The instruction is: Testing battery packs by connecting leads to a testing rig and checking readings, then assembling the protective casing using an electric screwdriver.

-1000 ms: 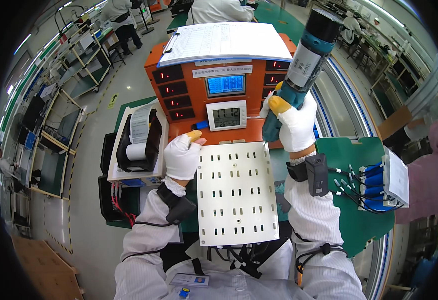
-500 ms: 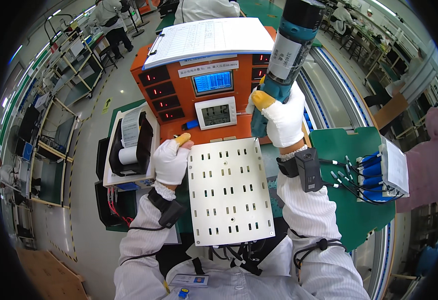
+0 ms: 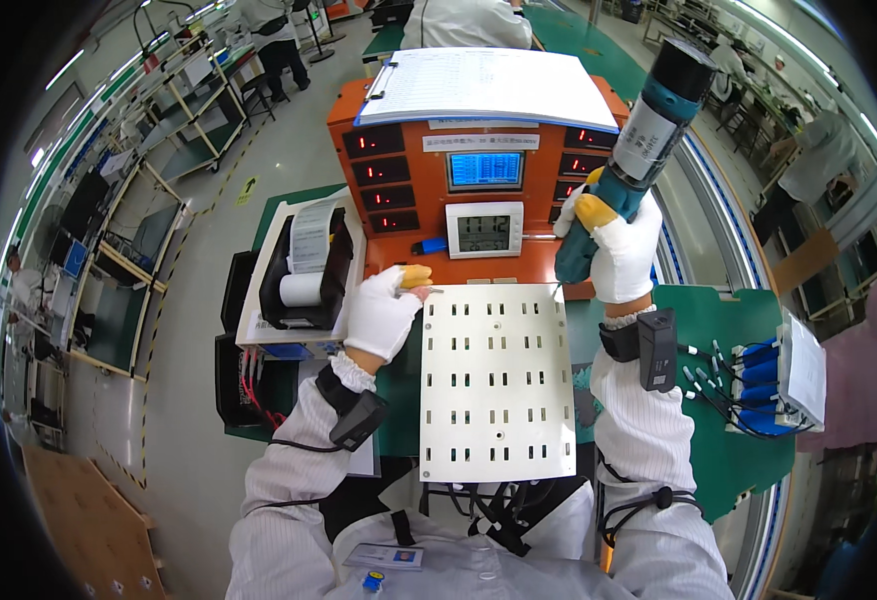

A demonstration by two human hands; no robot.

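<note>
In my right hand point(image 3: 623, 250), white-gloved with yellow fingertip covers, is a teal and black cordless screwdriver point(image 3: 649, 135). It leans up and to the right, its lower end close to the upper right corner of a white slotted plate point(image 3: 481, 360). My left hand point(image 3: 384, 312), gloved the same way, pinches a small thin metal piece point(image 3: 436, 291), perhaps a screw, at the plate's upper left corner. Rows of slots run across the plate, and round holes show at its lower corners. Dark cables point(image 3: 499, 505) come out beneath its near edge.
Behind the plate stands an orange tester point(image 3: 429, 180) with red displays, topped by a clipboard point(image 3: 489, 85). A digital clock point(image 3: 484, 230) sits before it. At left is a label printer point(image 3: 304, 270); at right, a blue cell pack point(image 3: 759, 385) with loose leads lies on green mat.
The whole view has shifted, so the bench appears farther right. The screwdriver tilts slightly more to the right. My left fingertips remain at the plate's upper left corner, where the small metal piece now shows.
</note>
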